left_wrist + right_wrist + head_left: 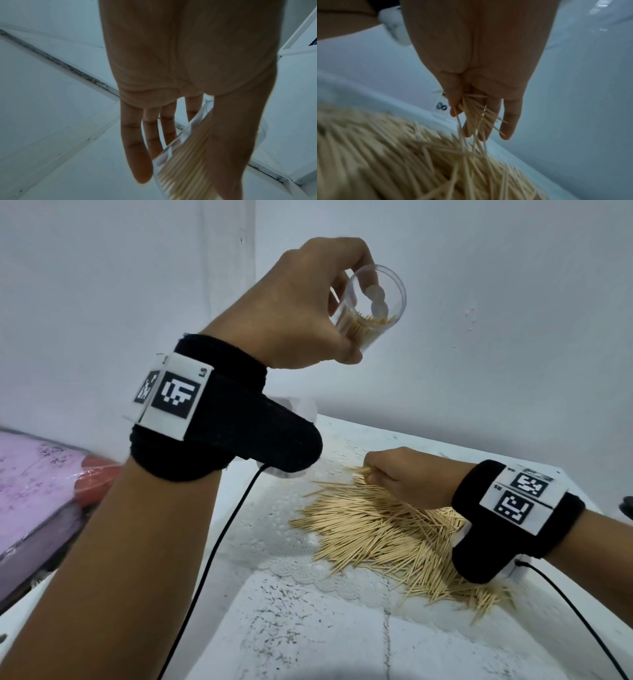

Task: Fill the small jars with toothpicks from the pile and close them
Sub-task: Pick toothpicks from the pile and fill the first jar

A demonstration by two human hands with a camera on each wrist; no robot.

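**Jar held tipped and waiting while a fresh pinch of toothpicks is gathered**

The fingers [510,121] of the right hand [404,477] are curled round a small bundle of toothpicks [476,112], their points fanning out past the fingertips. That hand sits at the far edge of the toothpick pile [387,529], just above it, probably because the bundle is being picked out of the heap there.

The fingers [135,148] of the left hand [291,302] and its thumb grip a clear plastic jar [373,306], raised well above the pile and tilted with its open mouth toward the camera. That tilt likely keeps the toothpicks already inside lying along the lower wall and leaves the mouth free for the next bundle. The jar looks only partly filled and carries no lid.

The pile lies spread over a white lace-edged cloth on the white surface [308,628].

The head view alone shows the jar's open mouth and the height between jar and pile. The left wrist view adds the toothpicks lined up lengthwise against the jar wall beside the thumb. The right wrist view reveals the underside of the pinch, hidden from above, with a few sticks trailing down to the pile.
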